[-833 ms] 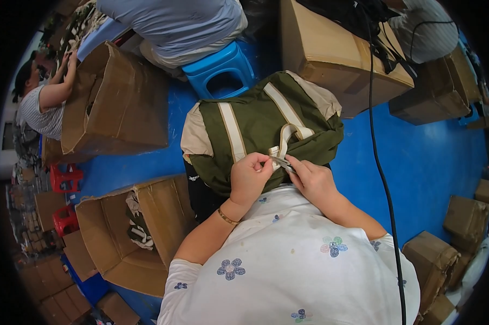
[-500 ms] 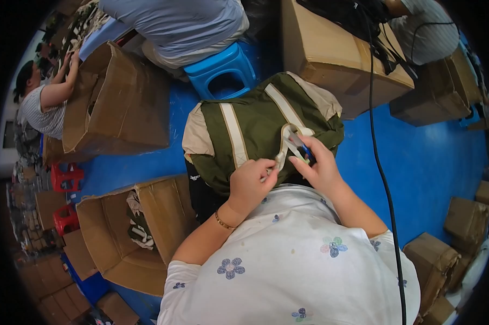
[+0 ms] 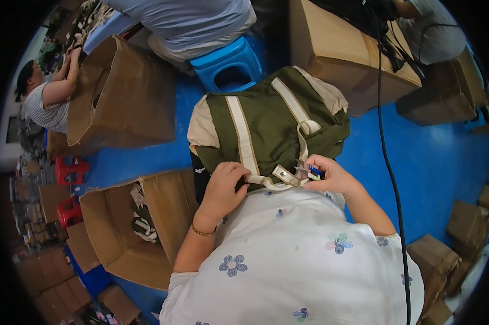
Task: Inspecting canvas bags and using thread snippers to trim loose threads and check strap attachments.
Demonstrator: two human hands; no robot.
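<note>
An olive-green duffel bag [image 3: 274,125] with beige ends and cream webbing straps lies across my lap. My left hand [image 3: 222,186] has its bent fingers on the cream strap [image 3: 267,183] at the bag's near edge, where the strap curves toward me. A short strap tab [image 3: 285,175] with a round metal snap lies between my hands. My right hand [image 3: 331,174] is closed around small thread snips [image 3: 315,172] with a blue handle. Their metal blades point left, close to the strap; whether they touch it cannot be made out.
An open carton [image 3: 122,233] with cloth pieces stands at my left. Another open carton [image 3: 128,97] is beyond it, near a seated co-worker on a blue stool [image 3: 228,62]. A large carton [image 3: 353,59] stands ahead right. A black cable [image 3: 388,168] hangs down on my right.
My left hand has moved left along the strap, away from my right hand. The right hand with the snips has lowered slightly, and the strap tab with its snap now shows.
</note>
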